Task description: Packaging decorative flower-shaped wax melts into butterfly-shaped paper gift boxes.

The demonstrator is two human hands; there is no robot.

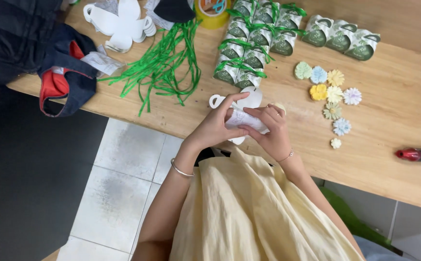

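Observation:
Both my hands meet at the near edge of a wooden table [404, 159]. My left hand [215, 126] and my right hand [271, 133] together hold a small white paper wrapper [243, 118] between their fingertips. Under the hands lies a flat white die-cut box blank [253, 99] with a loop handle. What the wrapper contains is hidden by my fingers. A silver bangle circles my left wrist and a thin bracelet my right.
Folded green-and-white gift boxes tied with green ribbon [249, 41] stand in rows, three more [341, 36] to their right. Loose green ribbons [164, 65], pastel flower-shaped pieces [331, 99], a stack of white blanks [121, 21], a tape roll [213, 10], a red-tipped tool [418, 154], a denim bag [51, 63].

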